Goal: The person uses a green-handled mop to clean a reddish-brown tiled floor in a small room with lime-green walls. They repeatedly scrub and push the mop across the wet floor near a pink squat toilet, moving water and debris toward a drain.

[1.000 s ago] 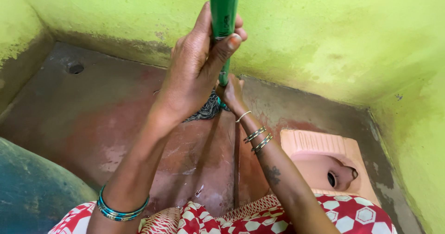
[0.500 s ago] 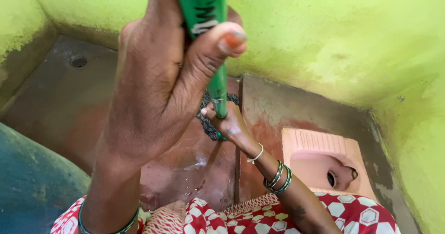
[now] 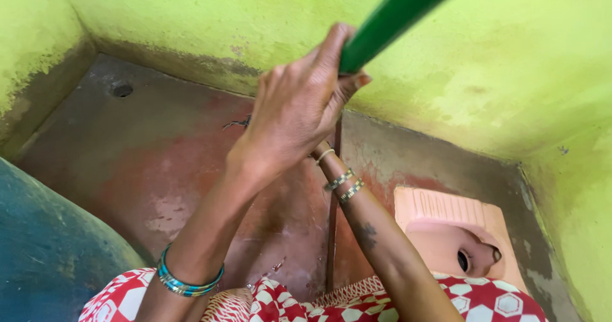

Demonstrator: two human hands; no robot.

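In the head view, a green handle (image 3: 395, 16) is gripped by the left hand (image 3: 299, 111), fingers closed round it, slanting up to the right before the yellow-green wall (image 3: 497, 60). The right hand is hidden behind the left; its grip cannot be told. Below lie a wet reddish floor (image 3: 159, 162) and a squat toilet pan (image 3: 452, 233).
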